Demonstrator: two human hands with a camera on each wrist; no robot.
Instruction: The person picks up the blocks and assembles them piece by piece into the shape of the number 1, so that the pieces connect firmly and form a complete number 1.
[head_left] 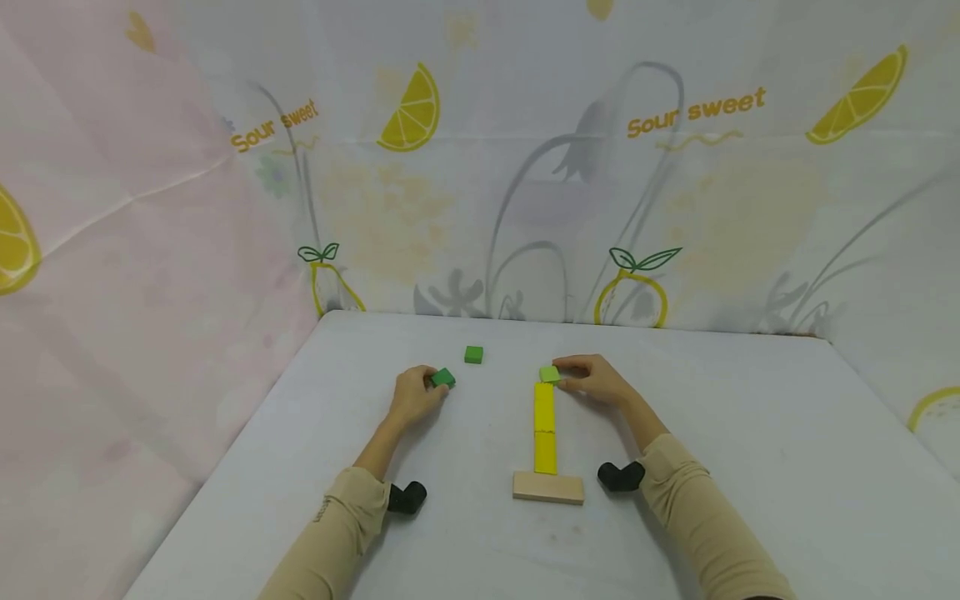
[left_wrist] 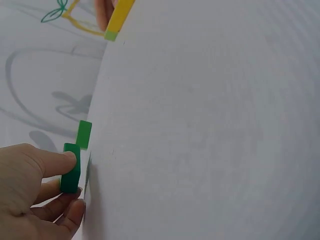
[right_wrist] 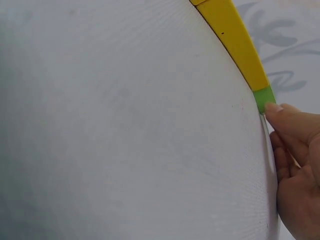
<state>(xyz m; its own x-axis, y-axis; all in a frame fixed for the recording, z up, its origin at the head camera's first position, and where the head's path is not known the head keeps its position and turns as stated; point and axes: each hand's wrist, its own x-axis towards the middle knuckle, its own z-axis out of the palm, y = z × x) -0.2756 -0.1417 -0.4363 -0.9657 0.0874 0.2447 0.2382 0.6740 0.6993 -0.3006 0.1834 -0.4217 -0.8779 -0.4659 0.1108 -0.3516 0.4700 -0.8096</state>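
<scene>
The left hand (head_left: 415,397) pinched a dark green block (head_left: 443,377), well left of the yellow row (head_left: 544,429). The right hand (head_left: 597,380) held a light green block (head_left: 550,374) between thumb and finger, touching the yellow row's far end. Another green block (head_left: 473,355) lay beyond and left of that row, a wooden block (head_left: 548,487) crosswise at its near end.

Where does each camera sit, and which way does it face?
Head: worn on the head, facing forward and down at the table; left hand, right hand and sleeves show.
Left: on that wrist, viewing the dark green block; both hands partly show.
Right: on that wrist, viewing the light green block; right hand shows.
Both wrist views share that block.
</scene>
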